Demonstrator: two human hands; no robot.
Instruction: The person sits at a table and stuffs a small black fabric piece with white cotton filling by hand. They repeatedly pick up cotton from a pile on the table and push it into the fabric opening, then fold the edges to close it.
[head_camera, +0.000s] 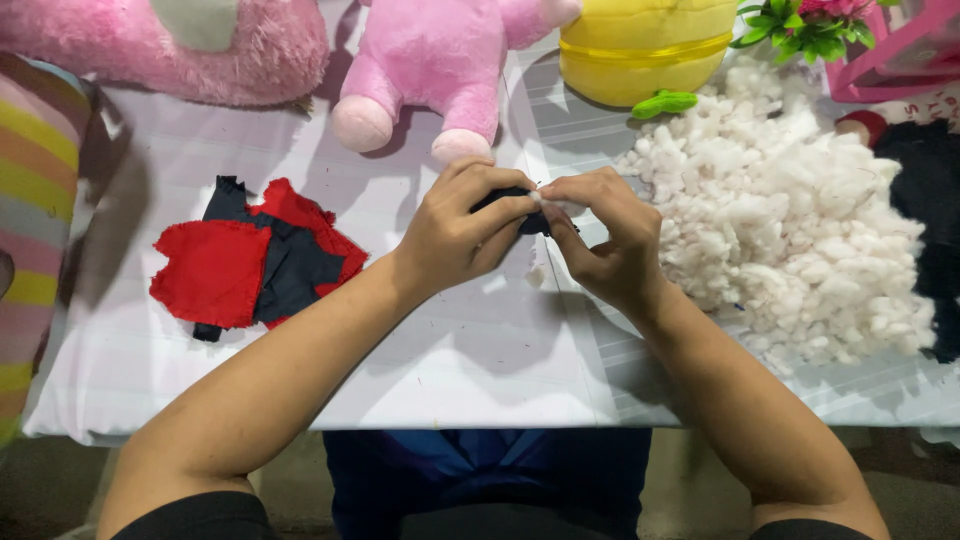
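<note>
My left hand (460, 230) is closed around a small dark fabric piece (520, 205) above the white table (470, 360). My right hand (605, 240) meets it from the right, fingertips pinching a bit of white stuffing at the fabric's edge. Most of the dark piece is hidden inside my left fingers. A large heap of white stuffing (790, 220) lies just right of my right hand.
Red and dark fabric scraps (250, 255) lie at the left. Along the far edge sit a pink plush toy (430, 70), a fluffy pink plush (170, 45), and a yellow plush (640, 45). A striped cushion (35, 200) is far left; black fabric (930, 210) far right.
</note>
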